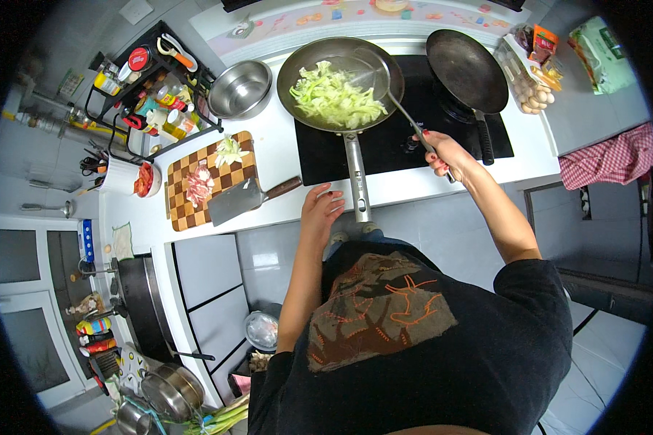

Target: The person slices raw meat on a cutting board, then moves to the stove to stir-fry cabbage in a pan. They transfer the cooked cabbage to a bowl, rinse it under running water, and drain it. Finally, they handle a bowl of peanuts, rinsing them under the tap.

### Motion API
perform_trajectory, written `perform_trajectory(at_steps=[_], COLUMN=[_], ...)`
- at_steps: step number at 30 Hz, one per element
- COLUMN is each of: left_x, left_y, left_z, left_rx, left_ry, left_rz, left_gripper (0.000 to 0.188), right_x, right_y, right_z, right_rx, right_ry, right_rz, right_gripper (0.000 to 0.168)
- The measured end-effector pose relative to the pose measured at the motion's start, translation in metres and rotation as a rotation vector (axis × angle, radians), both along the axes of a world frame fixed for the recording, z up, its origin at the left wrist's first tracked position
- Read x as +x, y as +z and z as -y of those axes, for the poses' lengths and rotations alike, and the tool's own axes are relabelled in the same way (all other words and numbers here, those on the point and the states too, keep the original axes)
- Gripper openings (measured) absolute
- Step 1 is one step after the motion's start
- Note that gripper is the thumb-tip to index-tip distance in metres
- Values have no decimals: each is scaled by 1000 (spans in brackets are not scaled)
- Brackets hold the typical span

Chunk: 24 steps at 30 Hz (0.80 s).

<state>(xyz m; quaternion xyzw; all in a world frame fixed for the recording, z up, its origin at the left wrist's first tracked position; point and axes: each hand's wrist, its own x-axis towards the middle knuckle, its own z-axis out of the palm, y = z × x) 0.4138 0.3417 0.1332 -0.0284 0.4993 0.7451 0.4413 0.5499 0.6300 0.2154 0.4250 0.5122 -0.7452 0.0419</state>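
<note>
My right hand [445,154] grips the handle of a metal spatula or skimmer [408,115], whose head lies in a large wok [310,57] at its right side. Pale green cauliflower pieces [334,98] fill the wok's lower left part, in some liquid. The wok's steel handle [356,168] points toward me. My left hand [322,209] hangs at the counter's front edge, left of that handle, fingers apart and holding nothing. Near it lies a cleaver [236,201] across the corner of a checkered cutting board [188,168], which bears sliced raw meat [199,184] and pale sliced vegetable [229,151].
A black frying pan [467,70] sits on the right of the black cooktop [326,157]. A steel bowl [240,89] and a rack of seasoning bottles [163,103] stand at the left. Red pieces fill a bowl [146,180]. Eggs [533,98] lie at the right.
</note>
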Motion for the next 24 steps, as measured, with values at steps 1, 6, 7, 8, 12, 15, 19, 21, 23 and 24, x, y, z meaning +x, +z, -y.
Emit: perform_trajectory(at_steps=[1,6,7,8,12,15,19,21,23,24], left_x=[0,0,-1,-1,0,0,0,0,2,2], left_y=[0,1,3,3,0,1,-2,-1,-2,-2], left_z=[-1,-9,-10,-11,-13,-9,4,10,14,15], left_rx=[3,18,27,34,42,35,45,28,26,16], left_ry=[-4,-46,-55,-60,-56,-31,33,60,92,107], left_rz=[1,-1,-3,-2,5,5,5,14,20,21], left_gripper=[28,28,28,28,27,26,25,25,25,25], right_x=[6,9,8,5,-25,-52,-70,-69,-62,-55], right_y=[1,29,29,28,12,-4,-10,-12,-29,-23], right_z=[3,22,17,8,-27,-44,-37,-35,-46,-48], right_rx=[18,527,514,501,818,967,914,1045,1316,1273], right_ry=[53,254,257,263,191,151,297,401,496,557], right_rz=[-14,51,33,14,78,136,104,24,-190,-93], right_gripper=[29,28,28,28,35,39,36,32,30,27])
